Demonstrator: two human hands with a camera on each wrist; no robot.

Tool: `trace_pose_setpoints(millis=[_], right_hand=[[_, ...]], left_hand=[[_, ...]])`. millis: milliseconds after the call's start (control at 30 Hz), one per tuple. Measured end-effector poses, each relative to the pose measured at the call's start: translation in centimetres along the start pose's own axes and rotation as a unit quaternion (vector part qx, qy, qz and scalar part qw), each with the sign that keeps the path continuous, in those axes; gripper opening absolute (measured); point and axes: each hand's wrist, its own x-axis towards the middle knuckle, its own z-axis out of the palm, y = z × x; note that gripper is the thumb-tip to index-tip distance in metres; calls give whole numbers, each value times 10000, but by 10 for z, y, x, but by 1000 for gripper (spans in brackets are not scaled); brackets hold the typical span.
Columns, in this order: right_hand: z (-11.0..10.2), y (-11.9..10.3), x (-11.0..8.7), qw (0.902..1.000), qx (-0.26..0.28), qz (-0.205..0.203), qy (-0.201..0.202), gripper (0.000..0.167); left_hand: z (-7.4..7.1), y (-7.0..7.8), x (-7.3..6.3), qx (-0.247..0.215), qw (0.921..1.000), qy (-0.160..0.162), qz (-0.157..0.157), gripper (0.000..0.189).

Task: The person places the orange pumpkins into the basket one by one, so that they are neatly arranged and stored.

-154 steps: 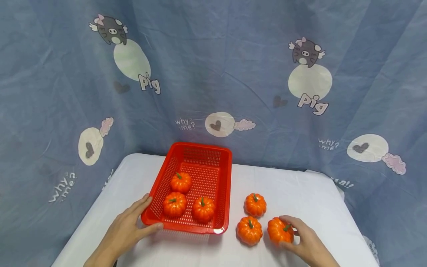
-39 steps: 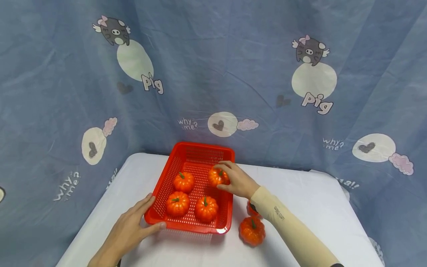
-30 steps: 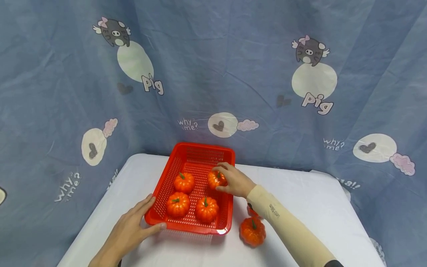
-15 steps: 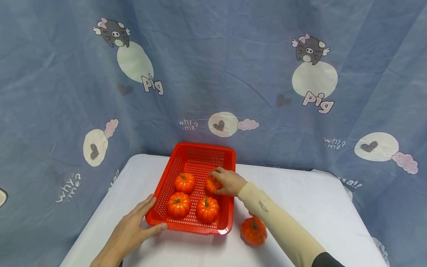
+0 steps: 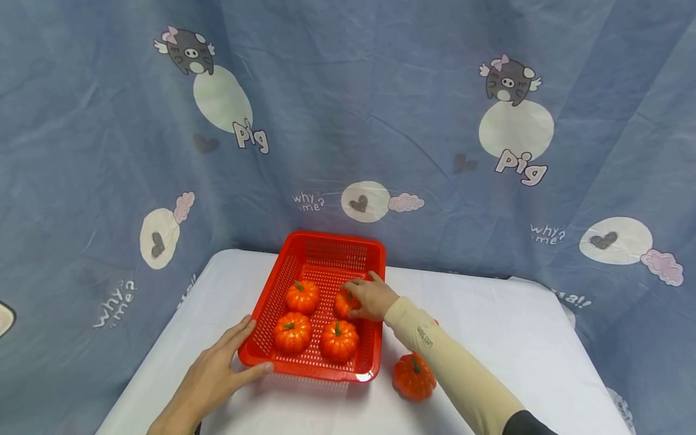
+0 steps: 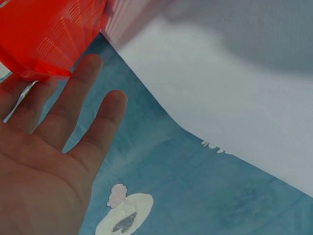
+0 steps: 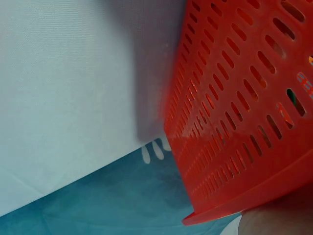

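Note:
In the head view, my right hand (image 5: 374,299) is inside the red perforated basket (image 5: 311,370), with thumb and fingers around a small orange pumpkin (image 5: 342,306). One of its fingers is lifted off to the back. Three more pumpkins sit in the basket: a back-left one (image 5: 302,297), a front-left one (image 5: 292,333) and a front-right one (image 5: 339,342). My left hand (image 5: 214,371) rests at the basket's front-left corner, thumb along the front rim. Its fingers are straight in the left wrist view. The right wrist view shows the basket wall (image 7: 230,112), with the held pumpkin mostly hidden.
Right of the basket, a pumpkin (image 5: 414,377) lies on the white table (image 5: 489,320). Another is almost wholly hidden behind my right sleeve (image 5: 451,368). A blue printed curtain (image 5: 380,121) hangs along the table's back and sides.
My right hand took a pumpkin from the table, carried it left into the basket and lowered it there. Just now a finger has lifted. The left hand stays at the corner.

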Motion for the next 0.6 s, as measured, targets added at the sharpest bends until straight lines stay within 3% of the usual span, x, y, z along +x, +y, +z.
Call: trace_pose_setpoints(millis=[333,600], right_hand=[[0,-1,0,9998,-212,60,-29,63],[0,-1,1,9998,-73,158,-71,65]], left_hand=[[0,-1,1,16,10000,64,73,110],[1,-1,1,3,10000,-2,-12,112]])
